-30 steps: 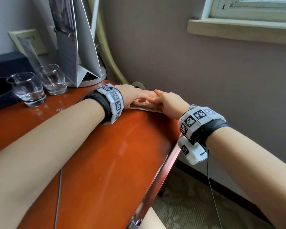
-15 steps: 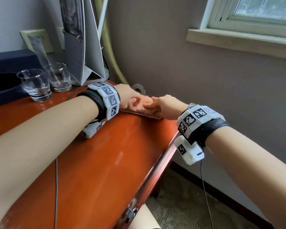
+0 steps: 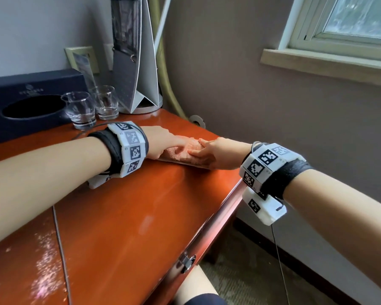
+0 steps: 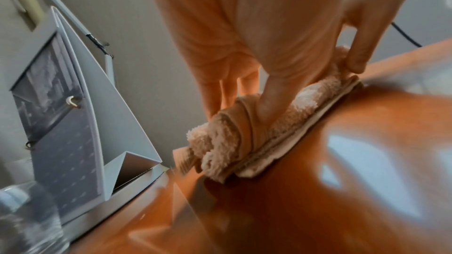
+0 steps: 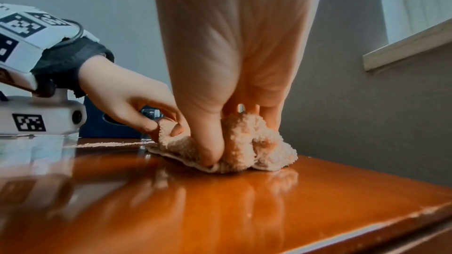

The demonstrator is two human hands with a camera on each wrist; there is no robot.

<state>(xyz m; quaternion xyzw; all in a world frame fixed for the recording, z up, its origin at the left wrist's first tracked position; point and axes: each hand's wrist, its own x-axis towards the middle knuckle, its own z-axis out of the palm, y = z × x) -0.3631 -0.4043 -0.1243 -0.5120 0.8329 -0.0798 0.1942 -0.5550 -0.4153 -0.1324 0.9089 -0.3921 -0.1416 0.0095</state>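
Note:
A fluffy peach towel point(image 3: 182, 154) lies partly rolled at the far right corner of the glossy wooden table point(image 3: 128, 216). My left hand point(image 3: 163, 142) grips the roll's left part, with the thumb in front and the fingers behind it. My right hand point(image 3: 218, 153) grips the right end the same way. The left wrist view shows the towel point(image 4: 220, 142) as a roll on flat layers under my left hand point(image 4: 244, 45). From the right wrist, my right hand point(image 5: 232, 45) digs its thumb into the bunched towel point(image 5: 257, 142), and my left hand point(image 5: 127, 96) pinches it beside.
Two empty glasses point(image 3: 79, 108) point(image 3: 105, 102) stand at the back left beside a dark tissue box point(image 3: 26, 102). A tall folded card stand point(image 3: 139, 62) is behind them. A wall runs just past the towel. The table's right edge point(image 3: 218, 216) drops to carpet.
Both hands stay on the towel at the table corner. The towel has bunched into a thicker roll under the fingers, and the head view has swung a little left.

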